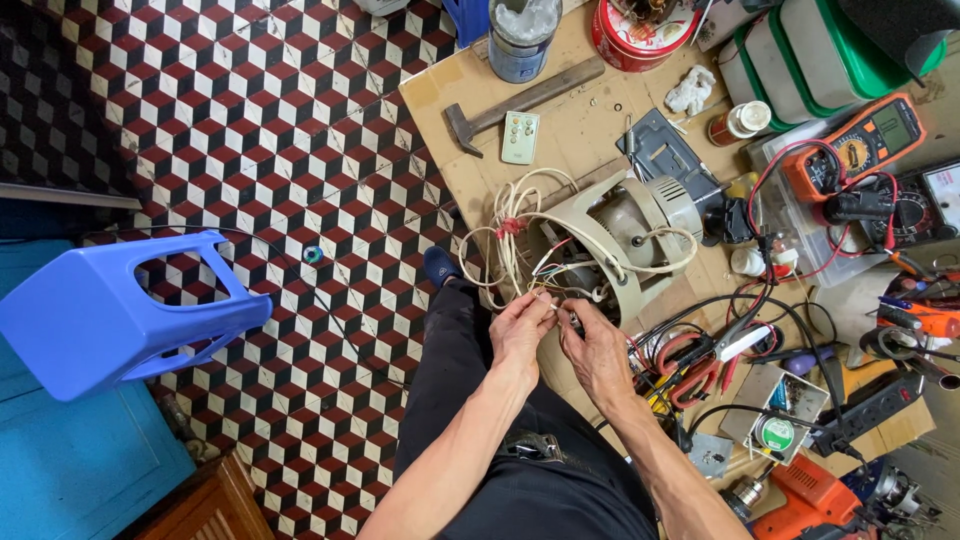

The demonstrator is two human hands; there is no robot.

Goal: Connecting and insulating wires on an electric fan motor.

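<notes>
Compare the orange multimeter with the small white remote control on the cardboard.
The orange multimeter is larger and bright orange; the white remote control is smaller and pale. The multimeter has red and black leads attached; the remote has none. The multimeter sits at the right edge on a clear box, the remote beside the hammer. Both lie face up.

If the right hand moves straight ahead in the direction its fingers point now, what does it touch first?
Probably the thin wires it is already pinching beside the left hand. Beyond the right hand, the beige fan motor housing comes next, though depth is uncertain.
</notes>
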